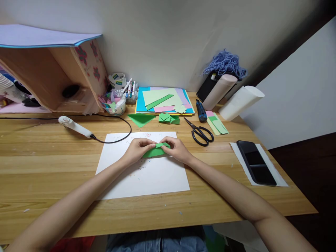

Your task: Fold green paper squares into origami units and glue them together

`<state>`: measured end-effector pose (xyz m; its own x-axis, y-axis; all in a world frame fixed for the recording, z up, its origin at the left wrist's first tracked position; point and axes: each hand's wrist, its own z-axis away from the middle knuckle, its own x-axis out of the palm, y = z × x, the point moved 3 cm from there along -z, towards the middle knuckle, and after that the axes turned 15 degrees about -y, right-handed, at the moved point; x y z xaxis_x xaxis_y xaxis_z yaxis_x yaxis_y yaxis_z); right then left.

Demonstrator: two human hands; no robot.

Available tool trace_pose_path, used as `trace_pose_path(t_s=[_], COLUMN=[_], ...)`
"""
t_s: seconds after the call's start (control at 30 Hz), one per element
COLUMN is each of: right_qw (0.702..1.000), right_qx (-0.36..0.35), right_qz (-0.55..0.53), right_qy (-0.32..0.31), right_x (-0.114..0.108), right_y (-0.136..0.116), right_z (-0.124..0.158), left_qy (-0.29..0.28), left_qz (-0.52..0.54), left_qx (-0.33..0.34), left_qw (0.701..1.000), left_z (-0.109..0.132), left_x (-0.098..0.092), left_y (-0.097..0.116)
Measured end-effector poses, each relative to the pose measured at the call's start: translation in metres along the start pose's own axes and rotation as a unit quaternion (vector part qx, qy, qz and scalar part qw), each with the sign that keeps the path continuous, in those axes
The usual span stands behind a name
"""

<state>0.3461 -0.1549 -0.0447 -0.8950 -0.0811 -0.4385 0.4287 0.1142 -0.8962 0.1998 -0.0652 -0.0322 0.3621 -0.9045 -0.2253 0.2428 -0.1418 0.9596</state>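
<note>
A folded piece of green paper [154,152] is held between my two hands, just above a white sheet [120,185] that lies on the table. My left hand [139,148] pinches its left side, thumb and fingers closed near the top edge. On the other side my right hand [175,148] grips the right end, its thumb pressing on a small folded flap. Beyond the white sheet lie a green paper triangle [141,119] and two small folded green paper pieces [164,118]. Pen marks speckle the white sheet.
Black scissors [201,133] and a blue utility knife [201,111] lie right of the green pieces. Behind is a stack of coloured paper [141,101]. A glue gun [75,126] with a black cord sits left. A phone [256,162] rests at right, near the table edge.
</note>
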Motion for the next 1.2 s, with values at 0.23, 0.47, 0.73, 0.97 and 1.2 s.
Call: trace_pose_path(t_s=[0.23,0.47,0.73,0.97,1.2], right_qw=[0.998,0.997,0.997,0.995,0.995], right_qx=[-0.022,-0.028,-0.030,-0.030,-0.030], right_qz=[0.058,0.061,0.063,0.082,0.085], right_qy=[-0.001,-0.025,-0.036,-0.050,-0.050], right_x=[-0.0005,0.0007,0.0016,0.0025,0.0030], right_y=[-0.0084,-0.0078,-0.0077,-0.0101,-0.0089], right_z=[0.0010,-0.0001,-0.0001,-0.0001,0.0001], left_qy=[-0.041,-0.001,-0.006,0.004,0.002], left_qz=[0.043,-0.027,-0.009,-0.023,-0.015], left_qx=[0.002,0.038,0.027,0.020,0.017], left_qw=[0.998,0.999,1.000,1.000,1.000], left_z=[-0.0010,0.0026,0.0012,0.0014,0.0007], left_x=[0.0016,0.0048,0.0037,0.0042,0.0049], left_y=[-0.0063,-0.0084,-0.0093,-0.0051,-0.0031])
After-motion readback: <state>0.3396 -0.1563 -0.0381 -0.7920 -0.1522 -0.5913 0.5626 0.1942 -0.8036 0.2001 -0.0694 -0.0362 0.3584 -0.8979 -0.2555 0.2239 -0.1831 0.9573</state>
